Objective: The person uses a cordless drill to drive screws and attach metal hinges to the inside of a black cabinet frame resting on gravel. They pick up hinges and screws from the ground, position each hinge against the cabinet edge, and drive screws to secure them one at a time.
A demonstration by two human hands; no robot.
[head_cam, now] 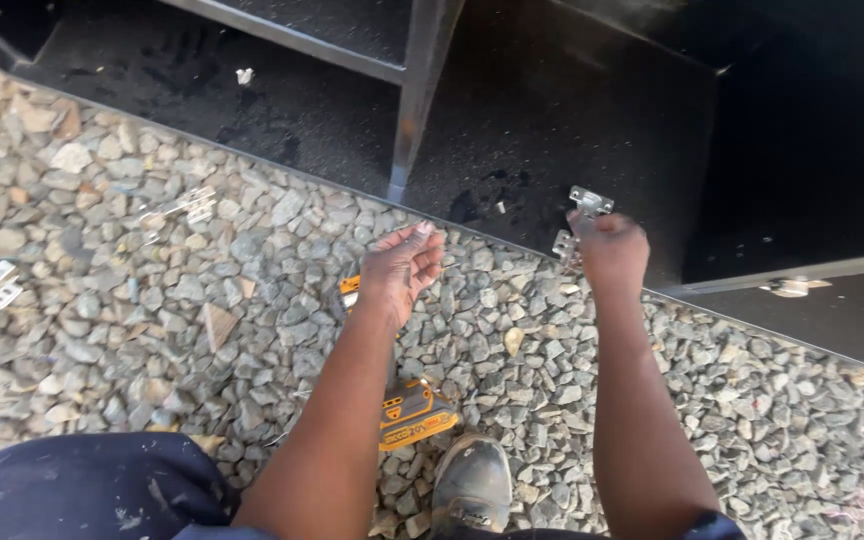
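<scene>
left hand open, fingers spread, palm turned up, right hand closed in a fist, both forearms extended forward

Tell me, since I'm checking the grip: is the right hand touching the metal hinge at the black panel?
Touching. The head view shows the right hand closed around the metal hinge, whose ends stick out above and beside the fingers against the black panel.

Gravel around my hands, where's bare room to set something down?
Free: gravel between the loose hinges and left hand, and right of the right hand. Crowded: between the arms, where the drill and boot are.
</scene>
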